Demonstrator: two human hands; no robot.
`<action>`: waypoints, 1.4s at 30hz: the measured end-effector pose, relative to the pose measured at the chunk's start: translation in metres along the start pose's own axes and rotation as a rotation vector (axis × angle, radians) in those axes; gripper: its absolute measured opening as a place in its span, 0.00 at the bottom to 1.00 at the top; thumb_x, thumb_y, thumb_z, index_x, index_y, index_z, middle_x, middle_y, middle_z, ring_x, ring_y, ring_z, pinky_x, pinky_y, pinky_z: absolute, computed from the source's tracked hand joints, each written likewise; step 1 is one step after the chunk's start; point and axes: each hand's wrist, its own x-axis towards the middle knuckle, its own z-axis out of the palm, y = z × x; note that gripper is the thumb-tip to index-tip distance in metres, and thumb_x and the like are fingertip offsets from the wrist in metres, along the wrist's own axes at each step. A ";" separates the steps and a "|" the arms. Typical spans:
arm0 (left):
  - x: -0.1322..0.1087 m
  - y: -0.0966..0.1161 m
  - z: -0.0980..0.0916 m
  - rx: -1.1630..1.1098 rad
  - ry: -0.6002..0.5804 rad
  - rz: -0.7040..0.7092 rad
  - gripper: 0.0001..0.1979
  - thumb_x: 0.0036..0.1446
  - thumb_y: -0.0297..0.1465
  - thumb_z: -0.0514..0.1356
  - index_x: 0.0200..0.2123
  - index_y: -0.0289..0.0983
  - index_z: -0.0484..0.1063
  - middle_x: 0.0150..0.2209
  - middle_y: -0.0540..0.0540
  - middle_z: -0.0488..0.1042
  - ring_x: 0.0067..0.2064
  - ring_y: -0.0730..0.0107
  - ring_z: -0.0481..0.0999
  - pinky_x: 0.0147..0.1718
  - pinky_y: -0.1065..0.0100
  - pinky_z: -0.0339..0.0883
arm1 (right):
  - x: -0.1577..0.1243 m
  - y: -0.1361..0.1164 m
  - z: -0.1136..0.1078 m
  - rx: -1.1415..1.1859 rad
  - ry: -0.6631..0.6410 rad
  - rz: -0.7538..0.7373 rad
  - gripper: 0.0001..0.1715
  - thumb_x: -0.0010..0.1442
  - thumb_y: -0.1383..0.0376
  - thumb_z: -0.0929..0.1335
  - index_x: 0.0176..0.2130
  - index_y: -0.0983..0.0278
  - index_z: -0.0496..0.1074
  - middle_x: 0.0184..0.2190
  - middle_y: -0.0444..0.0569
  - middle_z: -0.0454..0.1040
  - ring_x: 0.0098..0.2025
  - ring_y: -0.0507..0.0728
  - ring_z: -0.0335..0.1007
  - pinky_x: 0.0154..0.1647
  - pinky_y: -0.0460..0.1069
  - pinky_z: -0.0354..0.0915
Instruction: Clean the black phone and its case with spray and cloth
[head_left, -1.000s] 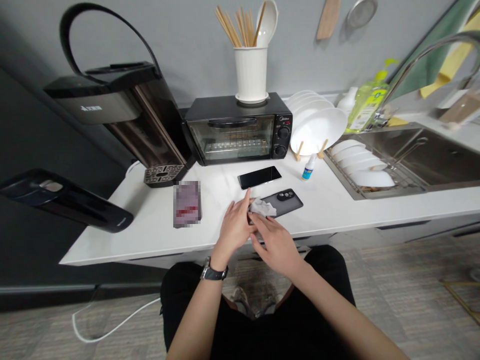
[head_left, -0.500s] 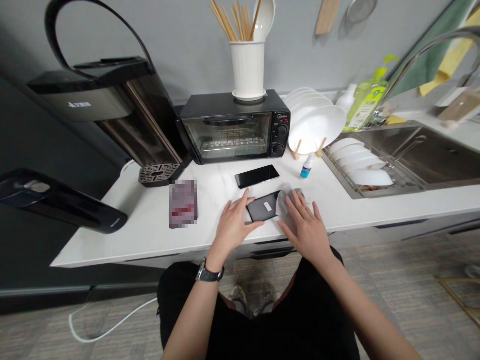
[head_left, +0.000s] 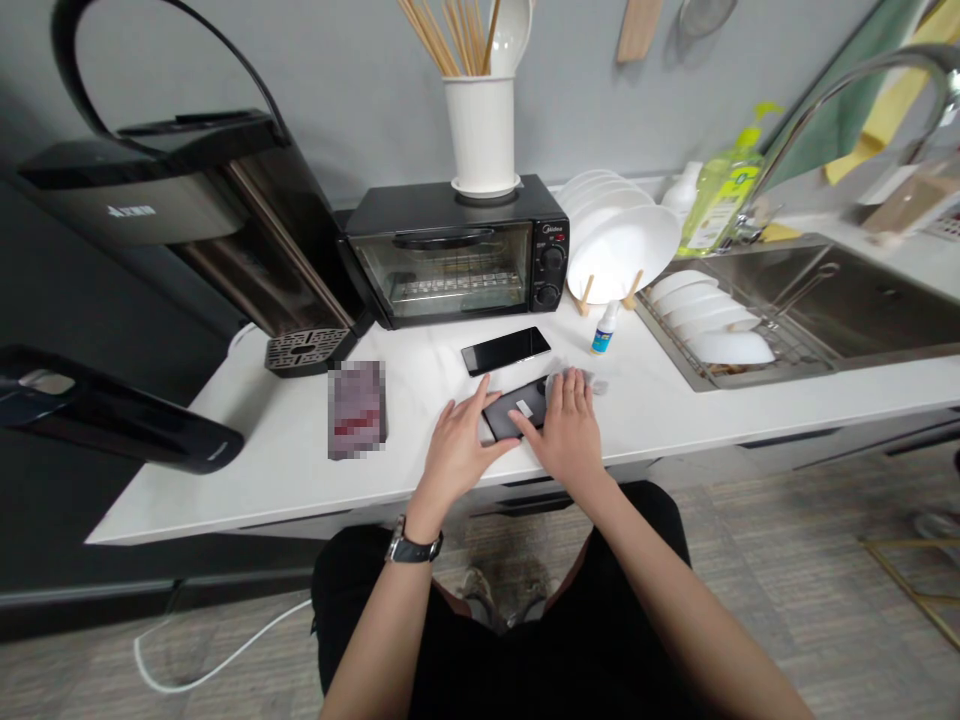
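Observation:
A dark phone with a small white label on its upper face lies on the counter between my hands. My left hand spans the phone's left end, thumb along the near edge and fingers at the far edge. My right hand presses over the right end, its fingers close together on a thin, crumpled grey cloth, mostly hidden beneath them. Its thumb reaches across the phone's face. Just beyond lies a second phone with a black screen. A small white bottle with a blue label stands at the right.
A pixelated dark reddish item lies at the left, near a water dispenser and a black cylindrical device. Behind are a toaster oven and plates in a rack. To the right is a sink with bowls.
My right hand has swung left and drawn its fingers together, its thumb now over the phone. The grey cloth is bunched at the phone's far right. My left hand stays at the left end.

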 end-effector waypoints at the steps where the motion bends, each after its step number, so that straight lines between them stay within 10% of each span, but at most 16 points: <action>1: 0.000 0.000 0.000 -0.003 0.000 -0.001 0.51 0.61 0.37 0.68 0.76 0.49 0.38 0.66 0.45 0.71 0.68 0.54 0.68 0.71 0.44 0.49 | 0.000 -0.006 0.001 0.010 -0.015 -0.006 0.57 0.70 0.40 0.60 0.68 0.89 0.55 0.70 0.85 0.52 0.74 0.80 0.47 0.71 0.71 0.51; 14: -0.003 -0.023 0.009 -0.011 0.030 0.082 0.55 0.56 0.23 0.57 0.76 0.43 0.22 0.67 0.39 0.70 0.66 0.54 0.70 0.69 0.43 0.53 | -0.021 -0.064 -0.017 0.385 -0.201 -0.233 0.37 0.71 0.62 0.59 0.71 0.79 0.54 0.69 0.71 0.62 0.72 0.68 0.60 0.70 0.64 0.60; 20: -0.001 -0.008 0.004 0.015 0.003 0.020 0.57 0.57 0.26 0.65 0.76 0.45 0.27 0.66 0.42 0.71 0.66 0.51 0.70 0.70 0.44 0.51 | -0.030 -0.029 -0.033 0.444 -0.211 -0.324 0.33 0.73 0.60 0.60 0.72 0.68 0.57 0.64 0.61 0.72 0.64 0.63 0.71 0.65 0.60 0.67; 32: 0.002 -0.004 0.004 -0.028 0.001 -0.015 0.58 0.57 0.41 0.71 0.76 0.51 0.33 0.65 0.47 0.73 0.66 0.55 0.71 0.71 0.45 0.46 | -0.007 0.049 -0.018 0.109 -0.106 -0.200 0.44 0.72 0.46 0.63 0.73 0.70 0.55 0.75 0.63 0.51 0.76 0.71 0.48 0.72 0.70 0.55; 42: 0.001 -0.005 0.003 -0.012 -0.020 -0.012 0.48 0.63 0.28 0.59 0.77 0.48 0.32 0.66 0.44 0.71 0.67 0.58 0.71 0.72 0.43 0.47 | 0.005 -0.031 0.004 0.159 -0.120 -0.167 0.43 0.74 0.51 0.59 0.68 0.87 0.59 0.71 0.76 0.56 0.74 0.73 0.52 0.73 0.65 0.53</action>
